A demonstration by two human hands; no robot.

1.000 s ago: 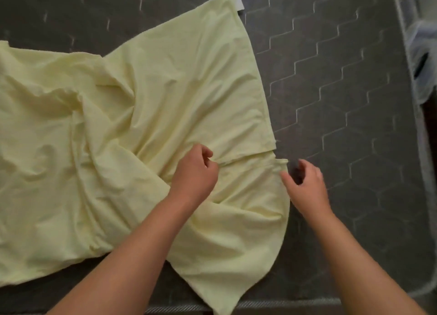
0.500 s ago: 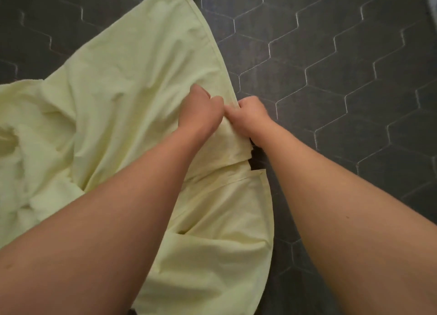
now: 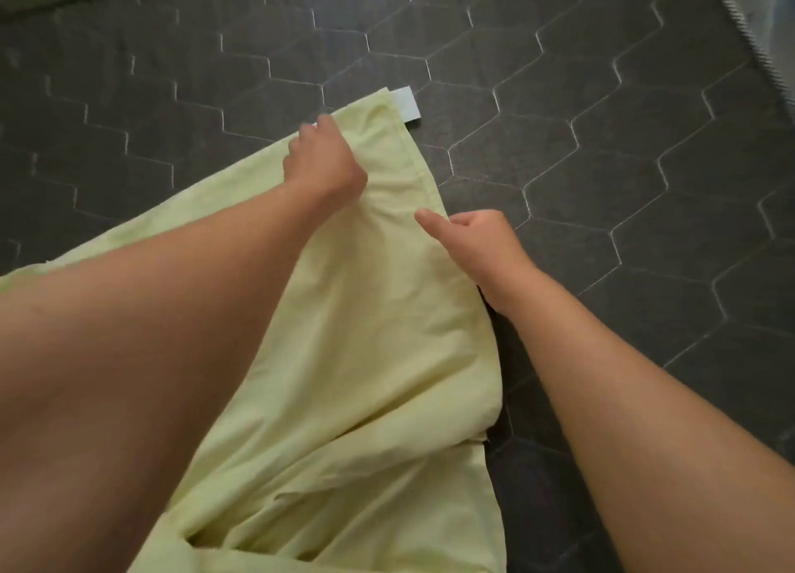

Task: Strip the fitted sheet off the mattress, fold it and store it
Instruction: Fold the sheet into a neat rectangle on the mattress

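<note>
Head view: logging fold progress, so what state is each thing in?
Fitted sheet: stripped, lying rumpled on the mattress.
Mattress: bare.
Left hand: grips the sheet's far edge.
Right hand: on the sheet's right edge, thumb out; grip unclear.
Tag: sticks out at the far corner.

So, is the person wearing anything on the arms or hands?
Nothing worn shows. The left arm and right arm are bare to the frame edge, no sleeves. The left hand and right hand have no gloves; neither wrist carries a watch or band.
</note>
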